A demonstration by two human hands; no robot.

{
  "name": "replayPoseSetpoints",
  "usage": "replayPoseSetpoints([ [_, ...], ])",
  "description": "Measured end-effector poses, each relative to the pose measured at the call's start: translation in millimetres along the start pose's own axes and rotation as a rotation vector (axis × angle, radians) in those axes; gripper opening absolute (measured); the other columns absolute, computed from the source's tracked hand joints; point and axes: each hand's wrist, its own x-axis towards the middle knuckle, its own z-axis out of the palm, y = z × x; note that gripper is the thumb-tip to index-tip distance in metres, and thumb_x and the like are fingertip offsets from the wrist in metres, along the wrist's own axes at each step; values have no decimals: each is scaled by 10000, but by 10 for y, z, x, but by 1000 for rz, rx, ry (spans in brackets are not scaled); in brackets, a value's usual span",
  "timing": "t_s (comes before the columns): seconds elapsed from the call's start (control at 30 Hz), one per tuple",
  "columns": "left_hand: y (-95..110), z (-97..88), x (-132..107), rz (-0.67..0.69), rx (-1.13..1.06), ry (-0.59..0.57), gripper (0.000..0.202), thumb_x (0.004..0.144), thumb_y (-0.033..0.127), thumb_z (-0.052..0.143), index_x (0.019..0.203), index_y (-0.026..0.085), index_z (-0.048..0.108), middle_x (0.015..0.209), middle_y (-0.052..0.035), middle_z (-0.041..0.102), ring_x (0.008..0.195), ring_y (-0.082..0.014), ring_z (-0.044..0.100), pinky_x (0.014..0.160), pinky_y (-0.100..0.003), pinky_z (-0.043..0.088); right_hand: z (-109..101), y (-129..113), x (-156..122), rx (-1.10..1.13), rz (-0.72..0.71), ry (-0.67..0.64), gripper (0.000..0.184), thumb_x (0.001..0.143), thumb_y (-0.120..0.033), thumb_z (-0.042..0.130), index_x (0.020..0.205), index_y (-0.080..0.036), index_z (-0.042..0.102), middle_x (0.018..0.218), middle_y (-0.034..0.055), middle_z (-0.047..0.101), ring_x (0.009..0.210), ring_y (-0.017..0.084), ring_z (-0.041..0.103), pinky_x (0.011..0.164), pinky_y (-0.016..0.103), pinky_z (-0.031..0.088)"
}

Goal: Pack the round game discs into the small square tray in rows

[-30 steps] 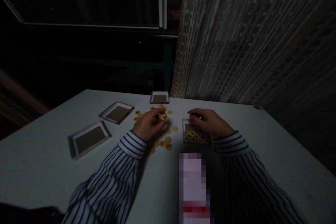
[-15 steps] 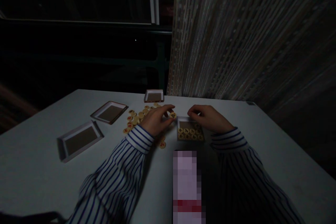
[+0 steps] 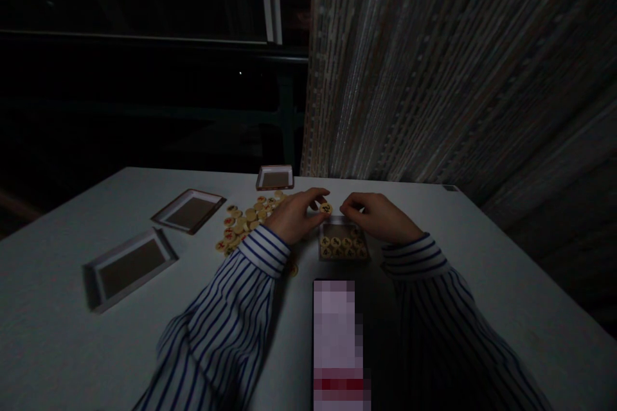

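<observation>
Yellowish disc [image 3: 326, 208] with dark marking sits between left fingers [image 3: 317, 192]; right fingers [image 3: 355, 198] curl narrowly

Round piece [image 3: 326, 208] in the left hand [image 3: 295, 217]: pale yellow, bears a black character, as do rowed pieces [image 3: 347, 243] beside the right hand [image 3: 383, 215]. Loose pieces [image 3: 250, 213] left of the left hand: pale yellow, some show red characters. Sleeves [image 3: 219, 334] behind both hands: white with blue stripes.

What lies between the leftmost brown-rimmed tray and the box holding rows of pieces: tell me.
In the head view, a loose pile of round pieces and the left hand, holding one piece, lie between the tray and box.
</observation>
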Motion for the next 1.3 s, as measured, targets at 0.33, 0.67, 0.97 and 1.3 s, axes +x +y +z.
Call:
replayPoseSetpoints([
  [0.33,-36,8,126,43,-77,60,425,773,295,604,1174,198,503,963,-40,652,873,-158,602,810,-323,464,-17,-5,-14,-7,30,37,201,825,-284,479,778,-177,643,735,26,654,677,140,572,610,237,392],
  [0.67,-66,-9,121,10,-57,14,433,785,295,586,1198,206,492,991,-49,657,902,-169,608,829,-334,458,-57,25,130,29,3,46,197,818,-260,480,807,-164,651,764,33,661,708,145,582,658,252,414],
  [0.97,-35,24,104,-54,-4,-16,429,795,289,575,1210,219,493,1010,-58,667,945,-203,615,843,-353,457,68,58,231,111,50,67,156,794,-259,504,791,-163,626,722,16,643,669,133,574,613,239,413],
  [1.3,-29,104,120,-13,-42,-8,434,796,274,580,1213,210,480,1005,-60,672,960,-191,614,851,-345,456,105,70,240,314,80,52,115,742,-217,518,783,-152,603,680,4,621,632,119,562,581,228,417],
])
